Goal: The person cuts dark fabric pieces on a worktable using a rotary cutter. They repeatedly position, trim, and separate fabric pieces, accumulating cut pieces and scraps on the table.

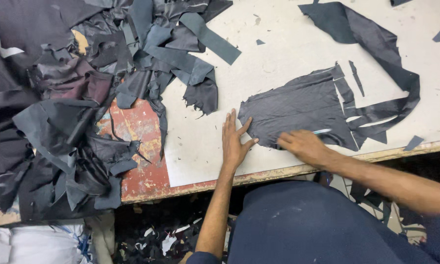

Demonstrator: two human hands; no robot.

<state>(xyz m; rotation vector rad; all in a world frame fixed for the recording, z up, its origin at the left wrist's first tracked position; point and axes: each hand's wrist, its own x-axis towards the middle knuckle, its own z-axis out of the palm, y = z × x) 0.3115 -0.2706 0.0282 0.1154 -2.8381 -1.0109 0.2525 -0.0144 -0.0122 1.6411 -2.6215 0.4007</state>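
My left hand [234, 139] lies flat on the white cutting board [278, 54], fingers spread, its fingertips touching the left edge of a dark leather piece [298, 105]. My right hand [303, 145] rests on the near edge of that piece and grips a thin tool with a light blade [322, 131] that points right across the leather. The right side of the leather piece is cut into strips [371, 117].
A large heap of dark leather scraps [83, 98] covers the left of the table, over a worn red surface [141, 146]. A long curved dark offcut [371, 44] lies at the back right. Small scraps dot the board. The table's front edge [278, 173] is near my body.
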